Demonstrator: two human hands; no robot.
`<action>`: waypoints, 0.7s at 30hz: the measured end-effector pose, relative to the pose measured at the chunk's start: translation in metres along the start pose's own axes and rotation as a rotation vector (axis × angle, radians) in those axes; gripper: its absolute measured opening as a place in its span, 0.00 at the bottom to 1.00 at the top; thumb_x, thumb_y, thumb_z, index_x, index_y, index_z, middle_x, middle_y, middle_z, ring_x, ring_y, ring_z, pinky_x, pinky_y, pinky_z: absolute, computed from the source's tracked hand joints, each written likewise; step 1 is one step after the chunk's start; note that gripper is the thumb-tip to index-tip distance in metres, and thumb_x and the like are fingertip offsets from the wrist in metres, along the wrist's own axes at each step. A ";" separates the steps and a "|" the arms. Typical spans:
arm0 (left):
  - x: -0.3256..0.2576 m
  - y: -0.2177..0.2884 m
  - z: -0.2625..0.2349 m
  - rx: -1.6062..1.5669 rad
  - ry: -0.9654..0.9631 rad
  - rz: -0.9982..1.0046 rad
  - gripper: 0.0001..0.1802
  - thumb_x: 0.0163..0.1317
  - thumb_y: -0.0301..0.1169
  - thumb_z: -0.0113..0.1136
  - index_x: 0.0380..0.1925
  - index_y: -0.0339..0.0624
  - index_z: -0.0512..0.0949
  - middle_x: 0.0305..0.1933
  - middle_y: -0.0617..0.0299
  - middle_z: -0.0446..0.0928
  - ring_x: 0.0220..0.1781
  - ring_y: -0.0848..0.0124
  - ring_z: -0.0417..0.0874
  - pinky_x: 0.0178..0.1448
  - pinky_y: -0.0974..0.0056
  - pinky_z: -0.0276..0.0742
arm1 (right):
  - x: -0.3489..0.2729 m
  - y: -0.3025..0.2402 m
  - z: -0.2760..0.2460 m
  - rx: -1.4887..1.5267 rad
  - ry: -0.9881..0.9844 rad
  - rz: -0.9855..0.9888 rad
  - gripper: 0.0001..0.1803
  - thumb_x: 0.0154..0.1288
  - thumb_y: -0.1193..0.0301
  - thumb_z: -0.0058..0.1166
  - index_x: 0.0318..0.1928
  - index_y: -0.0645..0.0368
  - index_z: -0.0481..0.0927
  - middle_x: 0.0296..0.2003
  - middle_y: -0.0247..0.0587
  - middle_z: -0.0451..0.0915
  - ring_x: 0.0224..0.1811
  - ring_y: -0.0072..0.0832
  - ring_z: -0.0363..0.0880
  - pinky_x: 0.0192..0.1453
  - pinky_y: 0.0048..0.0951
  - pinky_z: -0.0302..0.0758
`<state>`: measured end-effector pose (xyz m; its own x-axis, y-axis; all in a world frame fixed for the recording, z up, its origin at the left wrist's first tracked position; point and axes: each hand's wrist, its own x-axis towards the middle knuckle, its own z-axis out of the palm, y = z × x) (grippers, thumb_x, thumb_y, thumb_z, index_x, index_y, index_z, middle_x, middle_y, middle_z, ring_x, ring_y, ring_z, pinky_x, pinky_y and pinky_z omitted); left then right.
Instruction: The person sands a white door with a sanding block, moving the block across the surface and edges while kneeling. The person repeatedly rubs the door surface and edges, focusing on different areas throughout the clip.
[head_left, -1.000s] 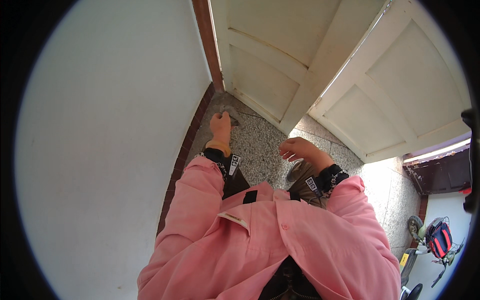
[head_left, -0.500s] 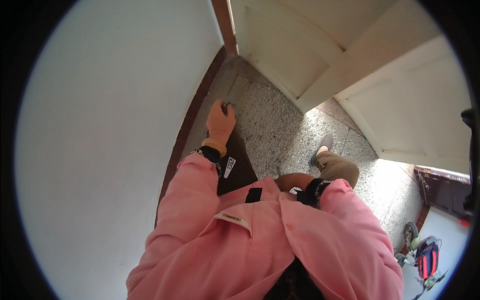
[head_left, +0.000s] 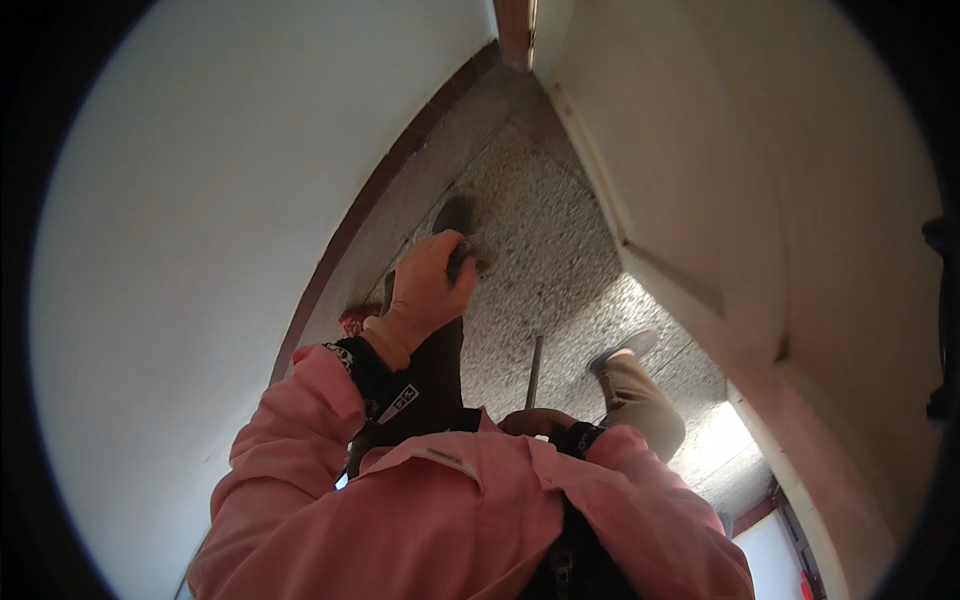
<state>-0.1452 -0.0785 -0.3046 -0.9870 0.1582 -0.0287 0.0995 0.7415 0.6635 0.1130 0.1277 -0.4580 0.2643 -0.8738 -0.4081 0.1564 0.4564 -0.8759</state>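
Note:
My left hand (head_left: 428, 285), in a pale glove or bare with a yellowish band at the wrist, is closed around a small dark thing (head_left: 461, 260) that is too blurred to name. It hangs in front of my left leg, over a dark shoe (head_left: 456, 213). My right hand (head_left: 535, 422) is low at my waist, partly hidden by the pink sleeve and in shade. From it a thin grey rod (head_left: 535, 370) sticks out toward the floor; the fingers look wrapped round it.
A white wall with a dark red skirting (head_left: 375, 190) runs along the left. Cream door panels (head_left: 700, 180) stand close on the right. Speckled floor (head_left: 540, 230) lies between. A red patterned thing (head_left: 357, 320) shows beside my left wrist. My other shoe (head_left: 630, 350) steps at the right.
The view has moved forward and turned, bringing the door panels nearer. My left hand has come closer to my body. The grey rod at my right hand and the red patterned thing now show.

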 end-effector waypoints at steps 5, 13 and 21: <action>0.052 -0.002 -0.003 -0.001 0.036 -0.116 0.12 0.62 0.36 0.61 0.42 0.42 0.79 0.40 0.44 0.82 0.45 0.42 0.82 0.47 0.45 0.77 | -0.041 0.004 -0.067 -0.403 0.033 0.229 0.21 0.65 0.55 0.61 0.48 0.59 0.85 0.46 0.54 0.85 0.47 0.47 0.86 0.52 0.45 0.79; 0.131 -0.004 0.015 0.018 0.332 0.103 0.14 0.62 0.35 0.61 0.43 0.40 0.76 0.42 0.43 0.81 0.46 0.42 0.82 0.48 0.43 0.77 | -0.179 -0.054 -0.105 -0.066 0.479 0.246 0.23 0.72 0.56 0.52 0.56 0.60 0.82 0.53 0.52 0.83 0.52 0.45 0.81 0.54 0.44 0.78; 0.125 0.036 0.020 -0.096 0.530 0.166 0.11 0.59 0.33 0.62 0.37 0.37 0.76 0.43 0.43 0.76 0.48 0.43 0.77 0.54 0.43 0.73 | -0.287 -0.132 -0.033 0.306 0.867 0.176 0.29 0.80 0.51 0.47 0.70 0.55 0.74 0.67 0.37 0.76 0.67 0.31 0.75 0.67 0.37 0.77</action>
<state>-0.2627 -0.0188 -0.2994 -0.8900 -0.1001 0.4449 0.2713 0.6679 0.6931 -0.0154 0.3132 -0.2340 -0.4750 -0.5515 -0.6858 0.4582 0.5103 -0.7278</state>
